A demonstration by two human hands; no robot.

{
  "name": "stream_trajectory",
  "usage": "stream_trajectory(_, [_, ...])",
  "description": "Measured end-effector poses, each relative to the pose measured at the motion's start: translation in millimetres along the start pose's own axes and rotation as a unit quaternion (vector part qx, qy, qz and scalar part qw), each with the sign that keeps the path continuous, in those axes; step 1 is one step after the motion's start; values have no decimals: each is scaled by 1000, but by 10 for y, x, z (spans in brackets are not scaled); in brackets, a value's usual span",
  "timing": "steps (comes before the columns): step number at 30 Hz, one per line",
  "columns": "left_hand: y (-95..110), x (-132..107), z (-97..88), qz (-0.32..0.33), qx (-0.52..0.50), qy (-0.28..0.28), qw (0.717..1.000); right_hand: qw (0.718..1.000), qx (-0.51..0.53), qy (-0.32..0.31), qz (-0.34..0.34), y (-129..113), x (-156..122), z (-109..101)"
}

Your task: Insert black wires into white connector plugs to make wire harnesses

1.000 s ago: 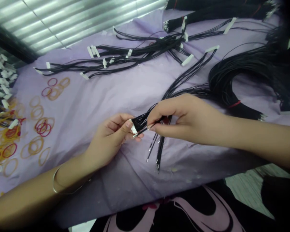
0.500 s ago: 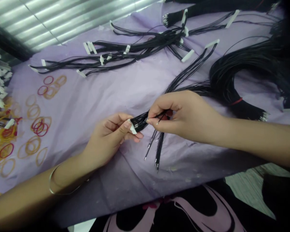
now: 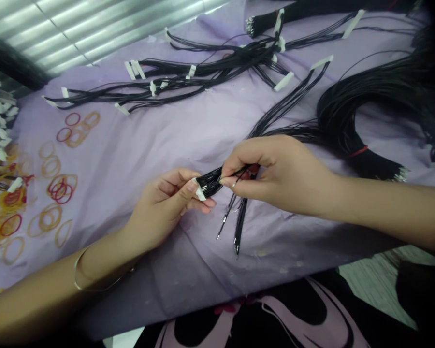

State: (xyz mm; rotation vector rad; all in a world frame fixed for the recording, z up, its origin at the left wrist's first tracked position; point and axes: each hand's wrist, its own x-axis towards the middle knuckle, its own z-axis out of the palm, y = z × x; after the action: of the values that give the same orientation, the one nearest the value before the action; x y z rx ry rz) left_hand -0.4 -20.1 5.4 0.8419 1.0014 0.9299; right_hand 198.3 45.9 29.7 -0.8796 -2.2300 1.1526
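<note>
Your left arm reaches in bare from the lower left, and your right arm comes in from the right, nearly level. Your left hand is turned on its side, its left thumb pressed toward the curled fingers. Your right hand faces it, its right thumb and forefinger pinched together, the other fingers tucked behind. The two hands are close, their fingertips just apart.

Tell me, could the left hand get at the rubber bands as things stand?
Probably yes, once it lets go: the left hand is pinching the wire bundle, but only purple cloth seems to lie between it and the rubber bands.
</note>
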Motion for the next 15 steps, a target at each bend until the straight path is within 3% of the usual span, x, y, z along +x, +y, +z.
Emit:
stream_trajectory(8, [3,4,1,3,0,-7,1000,1000,-3,-8,19,-8,-16,-12])
stream_trajectory(15, [26,-11,11,-4,10,4,1000,1000,-12,-1,-10,10,-19,12])
